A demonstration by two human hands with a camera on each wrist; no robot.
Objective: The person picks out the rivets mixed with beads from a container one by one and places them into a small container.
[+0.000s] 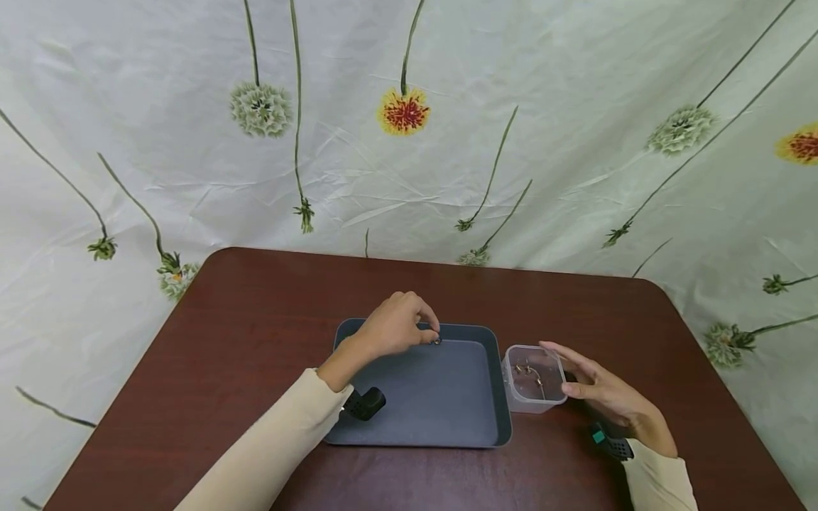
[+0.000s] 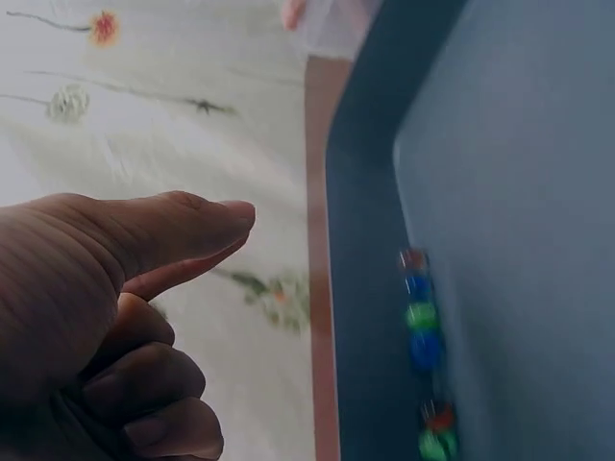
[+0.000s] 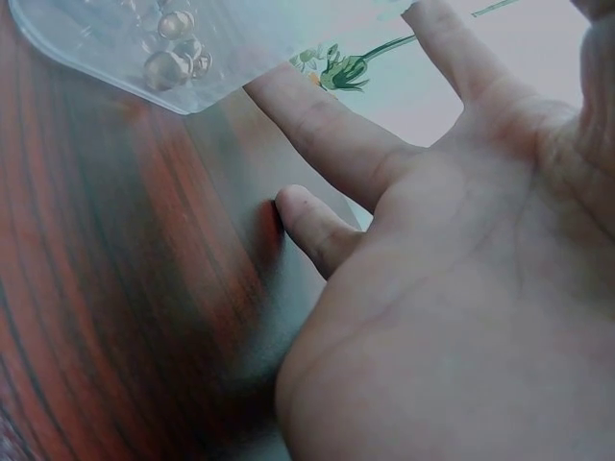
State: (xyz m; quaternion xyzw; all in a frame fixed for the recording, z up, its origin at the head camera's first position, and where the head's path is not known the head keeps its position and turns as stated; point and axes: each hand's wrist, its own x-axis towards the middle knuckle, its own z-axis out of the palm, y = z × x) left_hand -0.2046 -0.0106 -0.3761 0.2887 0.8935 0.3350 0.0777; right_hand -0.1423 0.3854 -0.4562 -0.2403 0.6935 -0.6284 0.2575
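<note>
My left hand [image 1: 397, 325] is over the far side of a grey-blue tray [image 1: 501, 397]. Its thumb and forefinger tips come together while the other fingers curl in; I see nothing between the tips, but something tiny could be hidden. Small shiny multicoloured beads [image 2: 423, 317] lie in the tray along its wall, and in the head view some beads [image 1: 437, 342] show right by the fingertips. My right hand [image 1: 603, 390] rests beside a clear plastic box [image 1: 532, 407], fingers spread and fairly straight, fingertips and thumb at its right side. Inside are several gold-coloured rounded pieces [image 3: 176, 25].
The tray and box stand side by side on a dark reddish-brown wooden table [image 1: 268, 305]. A pale flower-printed cloth [image 1: 358, 156] hangs behind the table. Black wrist devices [image 1: 366, 404] are worn at both cuffs; the left one hangs over the tray.
</note>
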